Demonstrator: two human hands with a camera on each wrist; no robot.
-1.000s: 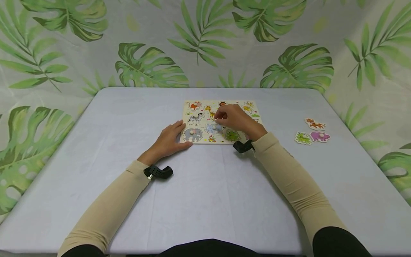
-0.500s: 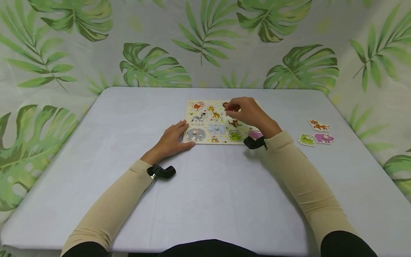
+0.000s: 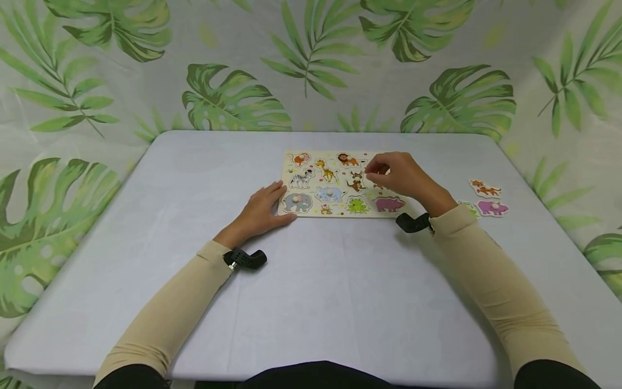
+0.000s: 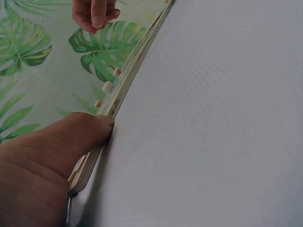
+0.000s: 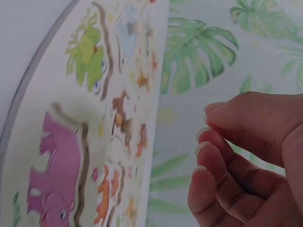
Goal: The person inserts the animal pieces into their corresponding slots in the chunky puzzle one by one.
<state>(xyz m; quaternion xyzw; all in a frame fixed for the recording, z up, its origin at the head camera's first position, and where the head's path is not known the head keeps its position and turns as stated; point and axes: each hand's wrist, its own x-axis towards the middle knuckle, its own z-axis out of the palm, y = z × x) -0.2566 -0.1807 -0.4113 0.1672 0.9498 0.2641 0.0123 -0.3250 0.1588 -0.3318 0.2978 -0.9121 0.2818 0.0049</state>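
the flat pale wooden animal peg-puzzle board is lying at the far middle of the table, its long axis running left to right across the person's front. its cut-outs are showing a lion, giraffe, zebra, grey elephant, green frog and purple hippo, some with small pale knobs.

the right hand is hovering just above the board's right half, over the middle row, with the hippo picture just on its near side. its fingers are curling loosely toward the thumb in the wrist view, nothing showing between them; the hand is looking empty, tips close but not pinching.

the left hand is lying flat on the table at the board's near left corner, thumb pressing against the board's edge, fingers straight and relaxed, steadying and not gripping.

three loose animal pieces are lying well right of the board: an orange one, a purple one and a green one partly hidden behind the right forearm. they are sitting to the right of the right hand and well apart from the left, so the right hand is the nearer one.

all is resting on the pale grey cloth-covered table, leaf-print backdrop behind.
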